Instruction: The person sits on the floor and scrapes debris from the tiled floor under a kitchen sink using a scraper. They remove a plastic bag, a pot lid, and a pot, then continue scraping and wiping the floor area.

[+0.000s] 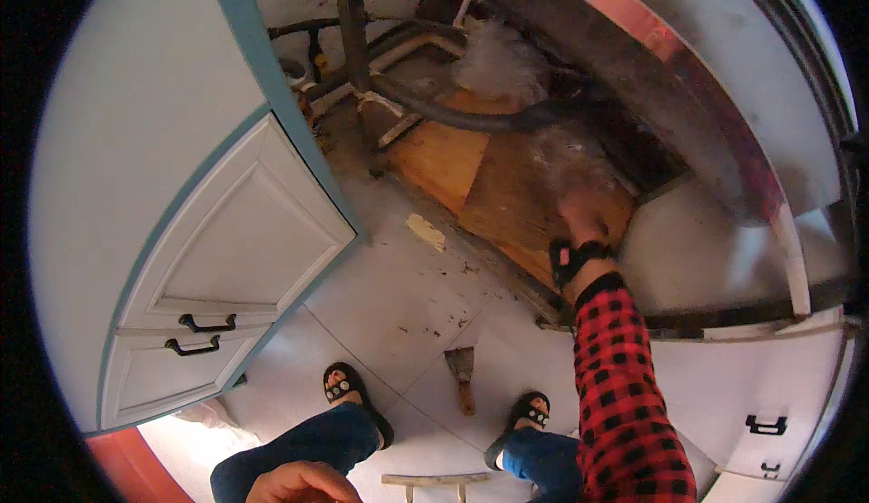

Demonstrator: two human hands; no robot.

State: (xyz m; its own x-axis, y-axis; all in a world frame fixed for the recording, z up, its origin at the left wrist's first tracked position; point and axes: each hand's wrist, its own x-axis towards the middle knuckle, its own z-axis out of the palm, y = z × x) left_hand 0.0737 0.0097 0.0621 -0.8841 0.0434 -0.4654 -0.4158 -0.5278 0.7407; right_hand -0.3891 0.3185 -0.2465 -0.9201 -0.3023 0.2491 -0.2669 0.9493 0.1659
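My right hand (582,197), blurred, reaches over the wooden board (502,197) on the floor of an open low cupboard space; its fingers and anything under them cannot be made out. A dark band is round the wrist, above a red-and-black checked sleeve. Only part of my left hand (305,482) shows, at the bottom edge near my left knee, with curled fingers. A flat scraper (461,377) with a worn handle lies on the floor between my feet. Nearer the board lies a pale yellowish piece (426,233), with dark crumbs scattered about.
A grey corrugated hose (468,119) crosses above the board, beside an upright pipe (351,27). White cabinet doors (251,224) with dark handles stand at left. The curved counter edge (631,10) overhangs at upper right. A small stool (436,480) shows at the bottom.
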